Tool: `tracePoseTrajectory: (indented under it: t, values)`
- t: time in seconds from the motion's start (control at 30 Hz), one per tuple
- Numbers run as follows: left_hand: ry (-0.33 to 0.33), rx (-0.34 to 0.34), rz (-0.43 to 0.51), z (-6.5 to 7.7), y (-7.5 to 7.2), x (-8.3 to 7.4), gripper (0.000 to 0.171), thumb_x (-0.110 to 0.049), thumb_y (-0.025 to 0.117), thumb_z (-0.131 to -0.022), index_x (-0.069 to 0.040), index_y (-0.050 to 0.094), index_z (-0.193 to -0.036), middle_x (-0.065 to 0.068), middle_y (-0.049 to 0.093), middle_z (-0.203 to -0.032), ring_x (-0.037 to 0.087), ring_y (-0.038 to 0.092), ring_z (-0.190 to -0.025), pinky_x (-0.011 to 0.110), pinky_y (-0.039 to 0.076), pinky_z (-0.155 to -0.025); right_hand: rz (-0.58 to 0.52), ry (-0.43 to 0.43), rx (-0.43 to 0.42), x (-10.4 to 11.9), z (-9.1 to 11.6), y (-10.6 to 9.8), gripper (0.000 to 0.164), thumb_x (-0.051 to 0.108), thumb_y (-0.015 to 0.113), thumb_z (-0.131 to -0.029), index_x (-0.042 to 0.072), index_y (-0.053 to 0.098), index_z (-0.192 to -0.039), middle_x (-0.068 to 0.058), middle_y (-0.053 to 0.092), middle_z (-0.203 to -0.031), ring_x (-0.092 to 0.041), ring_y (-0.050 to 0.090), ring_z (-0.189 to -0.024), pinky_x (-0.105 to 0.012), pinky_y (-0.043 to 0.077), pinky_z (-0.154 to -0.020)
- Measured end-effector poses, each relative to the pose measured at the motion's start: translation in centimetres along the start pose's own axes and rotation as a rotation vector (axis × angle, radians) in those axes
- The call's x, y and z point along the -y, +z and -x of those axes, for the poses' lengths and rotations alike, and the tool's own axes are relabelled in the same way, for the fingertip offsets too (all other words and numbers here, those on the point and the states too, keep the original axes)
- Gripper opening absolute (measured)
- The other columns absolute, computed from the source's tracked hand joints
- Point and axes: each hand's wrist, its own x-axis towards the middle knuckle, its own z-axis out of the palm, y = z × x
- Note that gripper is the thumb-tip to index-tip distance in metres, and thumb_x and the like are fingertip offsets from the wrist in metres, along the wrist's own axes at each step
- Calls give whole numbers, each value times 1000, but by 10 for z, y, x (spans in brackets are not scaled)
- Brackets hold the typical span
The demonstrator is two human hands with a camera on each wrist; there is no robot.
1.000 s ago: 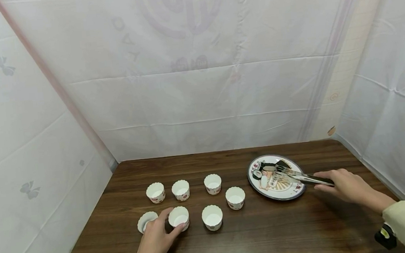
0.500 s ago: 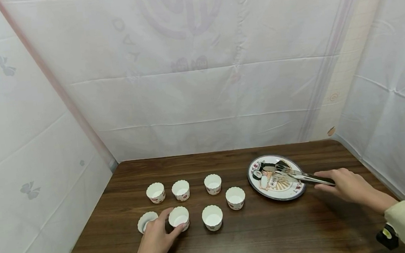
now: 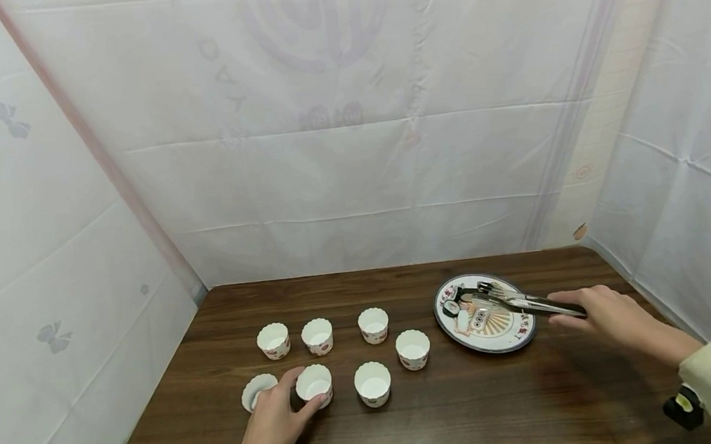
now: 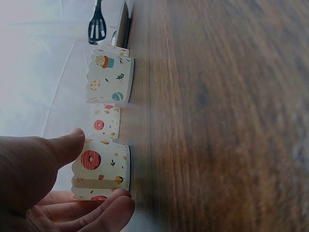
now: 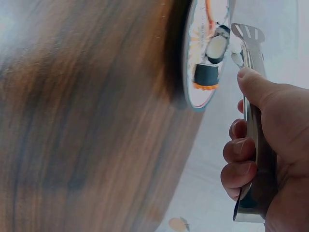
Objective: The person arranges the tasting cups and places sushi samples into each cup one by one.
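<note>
My left hand [image 3: 274, 421] holds a white scalloped paper baking cup [image 3: 314, 382] between thumb and fingers. Red doughnuts and small flowers decorate the cup's side [image 4: 91, 160] in the left wrist view. On the right, my right hand [image 3: 611, 318] grips metal serving tongs [image 3: 550, 306] by the handles. The slotted head [image 5: 248, 33] of the tongs shows in the right wrist view. Its end reaches over a round patterned plate [image 3: 507, 340]. Sushi pieces lie on the plate, among them a seaweed-wrapped roll [image 3: 451, 308] and a dark piece with an orange edge [image 5: 206, 76]. The tongs partly cover others.
Several more baking cups stand on the dark wooden table [image 3: 487, 415]: one [image 3: 373, 384] right of the held cup, one [image 3: 413, 349] close to the plate, others behind. Another cup [image 3: 258, 389] is partly behind my left hand. Patterned white sheets [image 3: 354, 201] hang around the table.
The tongs' head has shifted left and slightly away from me over the plate, covering more of the dark pieces. My left hand keeps its hold on the cup in the same spot.
</note>
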Motion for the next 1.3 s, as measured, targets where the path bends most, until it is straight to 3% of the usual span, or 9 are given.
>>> tracePoseTrajectory:
  t: [0.43,0.63,0.73,0.93,1.0,1.1,1.3]
  values:
    - [5,-7,-5,0,0,-1,54,-29,89,-81,-2,68,-123,13,76,-106,27,74,-95,45,58,-79,15,-104,-45,17,-13,-18,48,37,78,-92,4,73,-126,-18,75,-110,-7,62,-68,-27,41,-50]
    - [4,-14,-9,0,0,0,54,-29,89,-81,-2,68,-123,14,76,-105,28,74,-94,46,58,-79,8,-153,-44,33,-20,-22,47,35,78,-92,4,72,-127,-12,77,-100,1,41,-52,-26,39,-51]
    - [4,-14,-7,0,1,0,54,-29,89,-81,-3,68,-123,14,76,-106,28,74,-95,46,57,-79,-8,-179,-44,41,-23,-22,47,36,77,-93,4,72,-127,-10,77,-99,2,40,-53,-26,38,-52]
    - [6,-14,-2,0,1,1,54,-29,90,-81,-2,68,-123,13,76,-106,28,74,-96,45,57,-80,-41,-214,-20,57,-30,-21,48,40,74,-95,6,72,-129,-5,77,-98,0,52,-59,-27,41,-54]
    - [7,-13,0,0,1,2,54,-29,90,-81,-2,68,-123,13,76,-107,28,74,-96,45,57,-80,-43,-232,-26,62,-31,-20,46,40,73,-95,7,72,-128,-6,77,-106,-5,63,-69,-28,45,-55]
    - [9,-13,1,0,1,1,54,-28,90,-81,-2,68,-123,12,76,-106,28,73,-97,45,57,-81,-48,-259,-35,69,-34,-19,44,39,74,-95,9,73,-127,-5,77,-110,-7,68,-77,-29,48,-57]
    - [17,-12,8,-1,0,0,53,-27,90,-81,-1,68,-122,11,76,-105,26,73,-97,44,58,-80,-81,-291,-15,82,-39,-15,44,38,74,-95,9,72,-129,2,77,-98,6,48,-57,-25,42,-54]
